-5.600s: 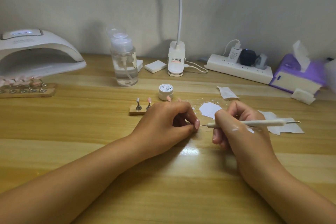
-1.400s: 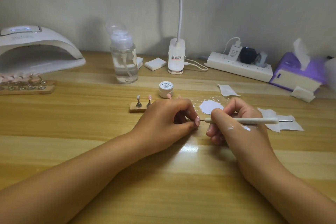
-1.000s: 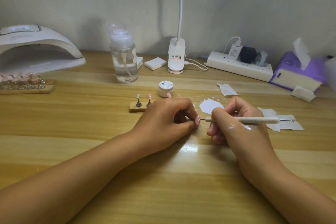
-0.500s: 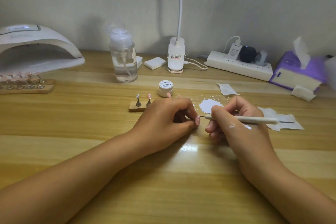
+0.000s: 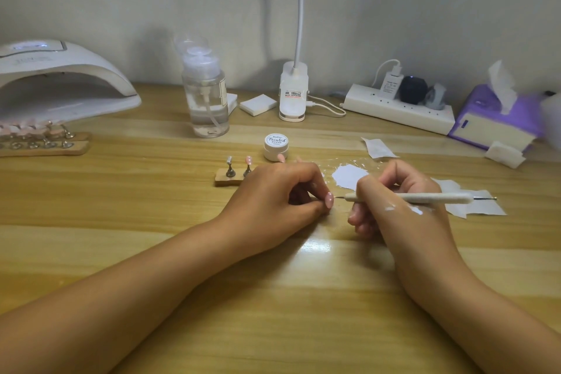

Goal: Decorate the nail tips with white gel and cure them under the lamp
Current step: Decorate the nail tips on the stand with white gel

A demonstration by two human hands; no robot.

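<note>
Where the table point(image 5: 121, 206) reaches the far left, a white curing lamp point(image 5: 60, 82) sits against the wall, with a faint blue glow on its top panel. Just near of it lie two wooden strips point(image 5: 45, 147) carrying pale pink tips on metal pegs.

Further right, far side:
- A clear pump bottle point(image 5: 206, 100), part full of clear liquid.
- White pads point(image 5: 258, 104) beside it.
- A clip light point(image 5: 293, 94), its neck rising out of frame.

Centre: a small white gel pot point(image 5: 275, 146), lid on. Near-left of it is a short wooden stand point(image 5: 226, 181) with two pegs. The left peg is bare metal and the right one carries a pink tip.

Left hand point(image 5: 273, 197) rests on the table. Its grip is closed, with thumb and forefinger pinching a pink nail tip point(image 5: 329, 200) that faces right. How the tip is mounted is hidden by the fingers.

A dotting tool point(image 5: 425, 198) lies level between the hands. Its fine point meets the right edge of the held nail tip; actual contact is too fine to confirm.

Right hand point(image 5: 394, 200): the grip is closed round the tool's pale shaft, pen fashion, and the other metal end juts out to the right. White smears point(image 5: 416, 209) mark the back of this hand.

Just far of the two hands is a patch of white gel point(image 5: 349, 176) on the table, with small splashes round it. Paper scraps point(image 5: 378, 148) lie right of that.

Far right: a power strip point(image 5: 397, 109) with plugs in it, then a purple tissue pack point(image 5: 498, 118).
</note>
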